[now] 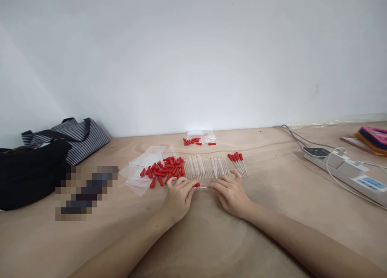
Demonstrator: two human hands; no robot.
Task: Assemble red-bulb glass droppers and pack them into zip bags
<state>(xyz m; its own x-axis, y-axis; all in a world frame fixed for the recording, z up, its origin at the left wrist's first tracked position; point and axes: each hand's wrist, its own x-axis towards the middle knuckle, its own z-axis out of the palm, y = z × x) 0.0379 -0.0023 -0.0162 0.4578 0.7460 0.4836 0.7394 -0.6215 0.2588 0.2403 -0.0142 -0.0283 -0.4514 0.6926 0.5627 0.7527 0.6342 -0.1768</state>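
Between my hands lies a thin glass dropper tube (pixel 203 188) with a red rubber bulb (pixel 197 185) at its left end. My left hand (pixel 181 195) pinches the bulb, and my right hand (pixel 229 193) grips the tube's other end, which its fingers hide. A heap of loose red rubber bulbs (pixel 166 169) spreads on clear plastic zip bags (pixel 133 173) beyond my left hand. Just past my fingers, a row of clear glass tubes (pixel 199 166) lies side by side. To their right rest several droppers with red bulbs fitted (pixel 238 161).
At the back are a few more red bulbs (pixel 191 141) beside another clear bag (pixel 199 134). On the left sit a striped bag (pixel 87 139), a black bag (pixel 33 173) and a blurred-out item (pixel 87 193). A white power strip (pixel 353 175) with cables stands right, near stacked colourful items (pixel 373 139).
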